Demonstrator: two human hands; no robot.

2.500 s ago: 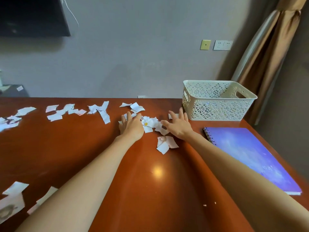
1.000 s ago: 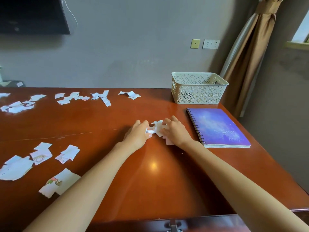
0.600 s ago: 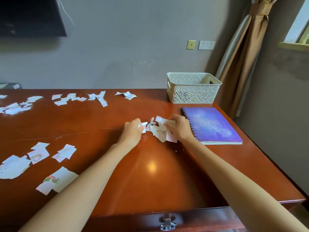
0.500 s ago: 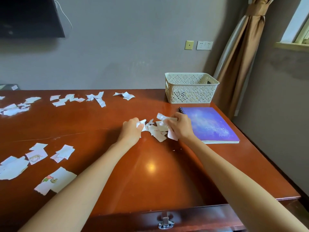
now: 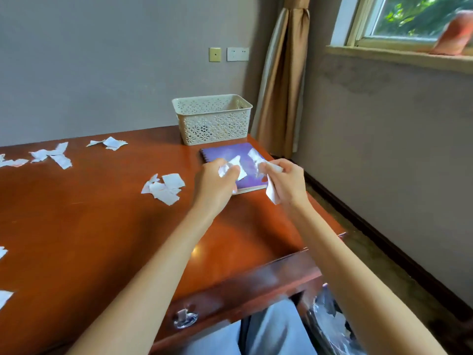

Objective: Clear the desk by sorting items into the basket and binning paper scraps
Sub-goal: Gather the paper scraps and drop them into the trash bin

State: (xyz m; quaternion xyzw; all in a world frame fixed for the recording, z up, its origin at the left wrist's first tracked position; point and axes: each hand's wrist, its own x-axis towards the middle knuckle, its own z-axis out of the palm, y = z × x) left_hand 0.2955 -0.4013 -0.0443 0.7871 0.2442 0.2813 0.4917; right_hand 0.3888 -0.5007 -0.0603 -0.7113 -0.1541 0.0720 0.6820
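White scraps at the left edge of the table are cut off by the frame. More lie loose along the far side, and a small pile sits just left of the hands. The left hand, fingers curled tight round a wad of paper, hangs over the near end of the notebook and hides part of its cover. Close beside it but not touching, the right hand grips more paper with closed fingers, and one strip hangs below the palm. The purple notebook lies flat just in front of the basket, which stands at the far right corner. The basket's front wall hides its floor. The table is glossy red-brown wood, with a blurred drawer handle on its front. Below the near right corner a dark bag shows pale bits inside, too smeared to make out. Behind, a grey wall carries two plates. A tan curtain hangs in the corner, and a window is cropped at upper right, with a blurred reddish object on its sill.
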